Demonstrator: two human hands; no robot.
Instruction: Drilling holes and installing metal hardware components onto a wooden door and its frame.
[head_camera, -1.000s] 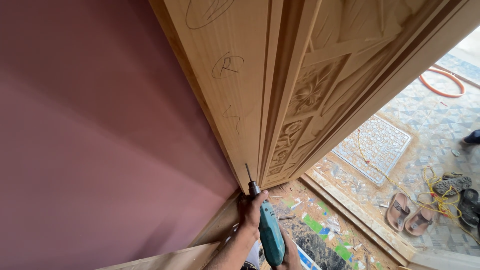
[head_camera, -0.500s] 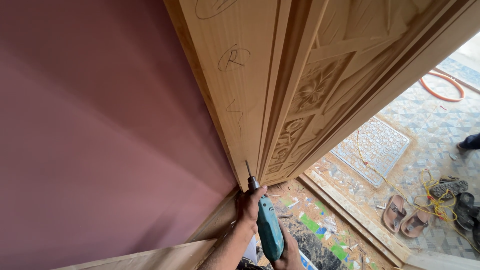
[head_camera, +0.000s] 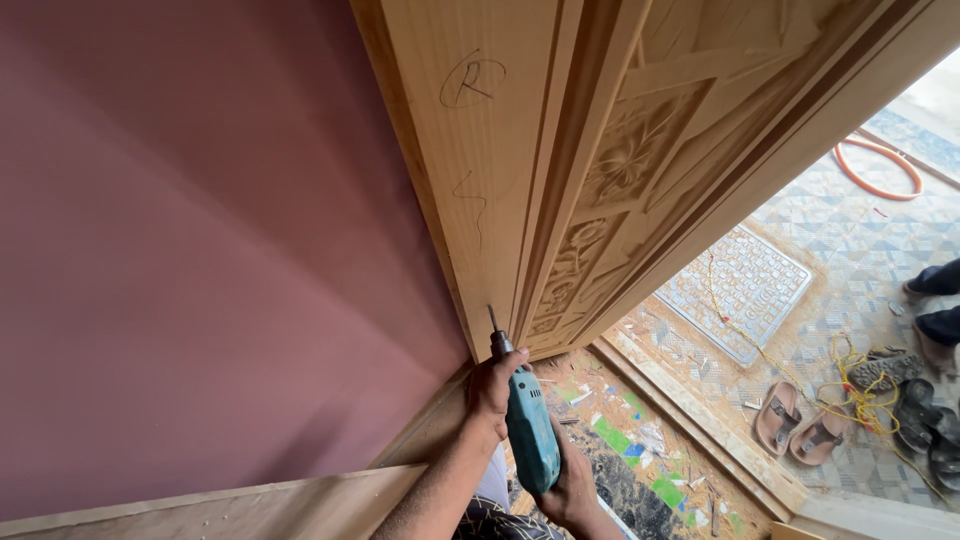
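Both hands gripping teal drill (head_camera: 530, 435): left hand (head_camera: 493, 385) wrapping the front, right hand (head_camera: 572, 490) closing round the rear; bit nearing carved wooden door (head_camera: 520, 170).

Both hands gripping teal drill (head_camera: 530, 435), bit against carved wooden door (head_camera: 560, 170)

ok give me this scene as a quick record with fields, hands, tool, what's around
left hand: wrapped around the front of the drill, by the chuck
right hand: gripping the drill's rear end from below
tool: teal power drill, bit pointing up at the door's edge
door: carved wooden door, pencil marks on its edge
wall: dark pink wall on the left
floor: sandals, yellow cord, patterned mat, orange hose
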